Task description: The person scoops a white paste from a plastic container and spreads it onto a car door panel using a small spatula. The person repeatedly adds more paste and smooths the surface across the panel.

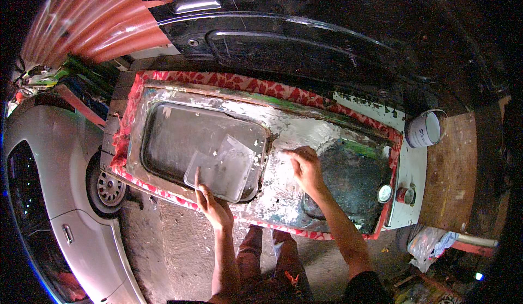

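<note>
A worn vehicle door panel [256,195] with a framed window recess lies flat, its bare and dark metal smeared with whitish filler [305,130]. My left hand [214,206] grips the near edge of a clear plastic lid [234,168], one finger stretched along its left side. The lid is tilted over the window recess, with pale smears on it. Over the filler, right of the recess, is my right hand [306,169]. Its fingers are bent and closed, the forefinger side pointing left; whatever they hold is too small to make out.
Red-and-white patterned cloth [122,135] lies beneath the panel. At the right stand a white paint bucket [424,130], a round tin [384,194] and a small red can [405,195]. A silver car [71,195] is at left; a black vehicle body [305,48] stands behind.
</note>
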Demonstrator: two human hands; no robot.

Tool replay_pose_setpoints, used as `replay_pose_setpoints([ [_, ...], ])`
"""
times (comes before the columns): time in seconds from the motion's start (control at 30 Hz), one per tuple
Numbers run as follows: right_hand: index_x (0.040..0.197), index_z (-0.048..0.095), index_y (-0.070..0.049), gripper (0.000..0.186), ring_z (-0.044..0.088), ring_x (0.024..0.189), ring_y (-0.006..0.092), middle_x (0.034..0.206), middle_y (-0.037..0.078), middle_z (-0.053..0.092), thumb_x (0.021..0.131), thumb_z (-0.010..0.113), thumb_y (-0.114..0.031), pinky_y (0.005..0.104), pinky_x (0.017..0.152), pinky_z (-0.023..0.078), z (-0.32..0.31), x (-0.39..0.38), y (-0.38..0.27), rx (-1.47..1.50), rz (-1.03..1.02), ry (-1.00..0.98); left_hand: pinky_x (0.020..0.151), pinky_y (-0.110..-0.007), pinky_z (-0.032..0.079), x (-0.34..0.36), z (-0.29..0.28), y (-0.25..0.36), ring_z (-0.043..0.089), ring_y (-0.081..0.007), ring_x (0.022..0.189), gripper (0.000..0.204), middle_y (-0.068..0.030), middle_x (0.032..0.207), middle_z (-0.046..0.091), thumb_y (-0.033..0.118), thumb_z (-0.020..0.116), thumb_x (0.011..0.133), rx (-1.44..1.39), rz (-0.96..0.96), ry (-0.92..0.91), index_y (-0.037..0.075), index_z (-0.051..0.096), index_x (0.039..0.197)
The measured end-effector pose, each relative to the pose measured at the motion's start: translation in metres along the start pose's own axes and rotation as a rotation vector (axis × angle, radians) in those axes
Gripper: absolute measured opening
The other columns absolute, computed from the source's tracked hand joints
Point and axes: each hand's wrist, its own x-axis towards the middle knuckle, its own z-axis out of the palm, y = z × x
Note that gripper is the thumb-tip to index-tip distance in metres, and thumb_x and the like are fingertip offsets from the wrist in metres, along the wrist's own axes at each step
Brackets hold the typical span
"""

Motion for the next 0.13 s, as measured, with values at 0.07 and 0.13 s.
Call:
replay_pose_setpoints([
  [0.07, 0.106, 0.071, -0.007, 0.03, 0.062, 0.089, 0.0279, 0.086, 0.01, 0.067, 0.08, 0.066, 0.006, 0.0405, 0.081, 0.049, 0.002, 0.006, 0.003, -0.113, 0.019, 0.104, 0.111, -0.045, 0.039, 0.0, 0.002, 0.003, 0.047, -0.0299, 0.13, 0.048, -0.0145, 0.148, 0.042, 0.034, 0.038, 0.108, -0.017, -0.01, -0.016, 0.009, 0.042, 0.148],
  [0.13, 0.108, 0.071, -0.008, 0.031, 0.063, 0.092, 0.0303, 0.094, 0.013, 0.067, 0.08, 0.066, 0.004, 0.0414, 0.09, 0.048, 0.002, 0.011, -0.01, -0.192, 0.087, 0.108, 0.112, -0.045, 0.037, -0.003, -0.003, 0.006, 0.044, -0.0297, 0.133, 0.048, -0.0135, 0.149, 0.041, 0.034, 0.038, 0.108, 0.031, -0.022, -0.003, 0.01, 0.041, 0.149],
])
